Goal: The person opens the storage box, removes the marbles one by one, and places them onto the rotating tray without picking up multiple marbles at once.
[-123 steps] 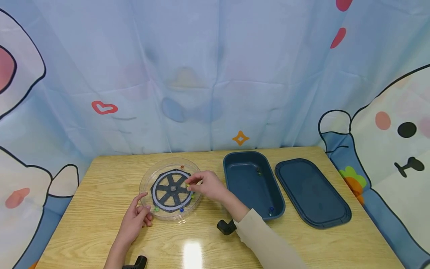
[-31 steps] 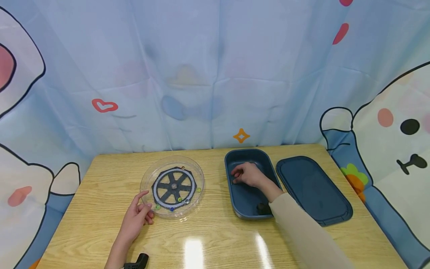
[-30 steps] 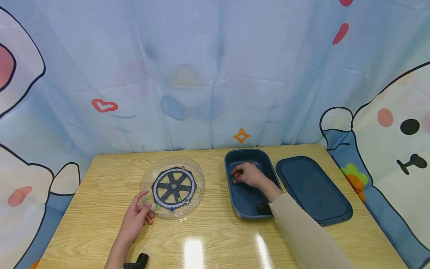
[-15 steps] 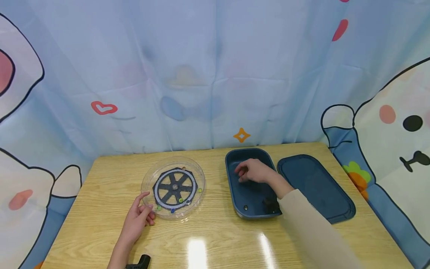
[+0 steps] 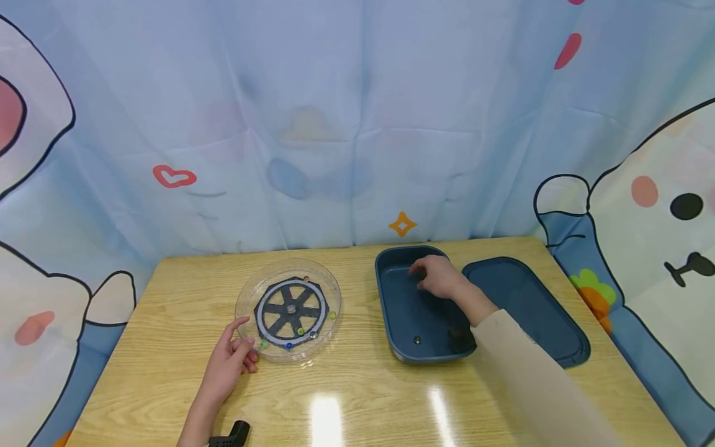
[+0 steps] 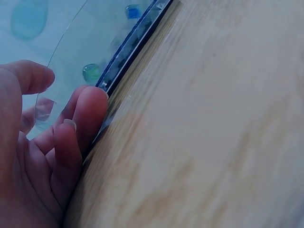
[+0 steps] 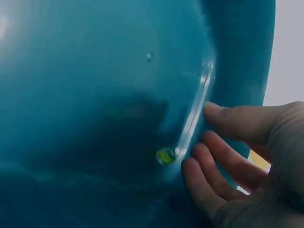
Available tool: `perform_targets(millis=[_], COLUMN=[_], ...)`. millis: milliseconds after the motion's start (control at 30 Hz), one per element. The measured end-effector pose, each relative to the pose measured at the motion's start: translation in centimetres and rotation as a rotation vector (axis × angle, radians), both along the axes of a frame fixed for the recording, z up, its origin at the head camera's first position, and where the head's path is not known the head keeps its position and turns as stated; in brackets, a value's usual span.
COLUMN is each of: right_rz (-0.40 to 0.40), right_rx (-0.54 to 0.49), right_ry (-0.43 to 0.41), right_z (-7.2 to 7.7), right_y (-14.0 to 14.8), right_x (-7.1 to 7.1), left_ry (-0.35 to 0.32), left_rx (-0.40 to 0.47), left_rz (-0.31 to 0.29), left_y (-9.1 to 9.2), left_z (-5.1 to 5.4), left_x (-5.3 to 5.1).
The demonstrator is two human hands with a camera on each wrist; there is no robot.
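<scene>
My left hand (image 5: 226, 358) holds the near-left rim of a clear round dish (image 5: 246, 292); in the left wrist view its fingertips lie around the dish's edge. A dark spoked wheel (image 5: 290, 310) sits inside. Several marbles lie around it, among them a blue marble (image 5: 288, 346), a green marble (image 5: 265, 343) and an orange marble (image 5: 306, 278). Inside the dark blue bin (image 5: 391, 310), my right hand (image 5: 444, 277) reaches toward the far end, fingers apart and holding nothing. In the right wrist view a yellow-green marble (image 7: 166, 156) rests by its fingertips. Another marble (image 5: 417, 340) lies at the bin's near end.
A dark blue lid (image 5: 525, 310) lies flat to the right of the bin. Wooden tabletop (image 5: 357, 397) stretches across the front and between dish and bin. A patterned light blue curtain (image 5: 357, 124) hangs behind the table.
My right hand released a yellow marble in the dish, moved into the bin and then shifted right. The marble at the bin's near end rolled slightly right. My left hand stayed at the dish.
</scene>
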State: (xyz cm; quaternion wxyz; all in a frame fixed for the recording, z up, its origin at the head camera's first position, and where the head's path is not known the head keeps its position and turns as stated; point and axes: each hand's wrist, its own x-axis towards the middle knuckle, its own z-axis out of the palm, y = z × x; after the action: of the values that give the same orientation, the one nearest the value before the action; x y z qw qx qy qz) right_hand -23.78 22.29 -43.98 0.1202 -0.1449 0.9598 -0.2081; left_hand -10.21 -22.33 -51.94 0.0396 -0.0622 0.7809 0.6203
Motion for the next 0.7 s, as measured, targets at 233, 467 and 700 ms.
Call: perform_targets(millis=[233,467,700], right_rz=[-0.005,0.010,0.141], right_rx=[0.148,0.079,0.116], right_ry=[-0.021,-0.114,-0.214], right_z=[0.17,-0.57,0.08], right_y=[0.04,0.38,0.27], right_x=[-0.36,-0.11,0.61], left_ry=[0.018,0.029,0.037], left_rx=[0.006,0.005,-0.003], left_rz=[-0.009,-0.014,-0.008], left_y=[-0.02,0.01,0.01], left_z=[-0.09,-0.11,-0.30], left_x=[0.08,0.08,0.01])
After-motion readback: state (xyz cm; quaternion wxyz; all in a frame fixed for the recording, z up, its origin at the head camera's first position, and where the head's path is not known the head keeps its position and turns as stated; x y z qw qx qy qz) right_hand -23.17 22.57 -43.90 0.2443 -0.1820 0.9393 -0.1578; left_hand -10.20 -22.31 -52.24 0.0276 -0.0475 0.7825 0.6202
